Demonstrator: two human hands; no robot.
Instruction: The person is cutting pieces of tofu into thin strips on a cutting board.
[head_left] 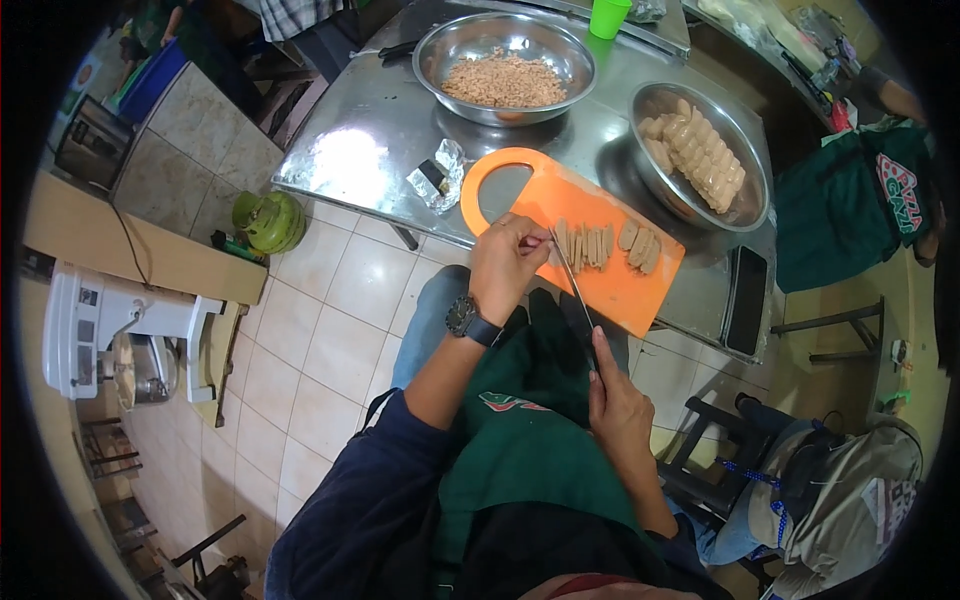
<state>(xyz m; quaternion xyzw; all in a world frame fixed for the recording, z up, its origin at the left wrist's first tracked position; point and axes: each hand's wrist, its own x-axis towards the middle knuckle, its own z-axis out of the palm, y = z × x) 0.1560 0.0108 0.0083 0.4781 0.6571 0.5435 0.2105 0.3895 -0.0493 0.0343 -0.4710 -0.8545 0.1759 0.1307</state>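
Observation:
My right hand grips a knife by its dark handle, with the blade pointing up and to the left. At the blade's tip, over the board's near edge, the fingers of my left hand are pinched together; what they hold, if anything, is hidden. An orange cutting board with a round handle lies at the table's front edge. On it are thin sausage strips side by side, and a smaller group of cut sausage pieces to their right.
A steel bowl of chopped brown bits stands at the back. Another steel bowl holds whole sausages. Crumpled foil, a phone and a green cup rest on the steel table. Other people are nearby; a gas cylinder stands left.

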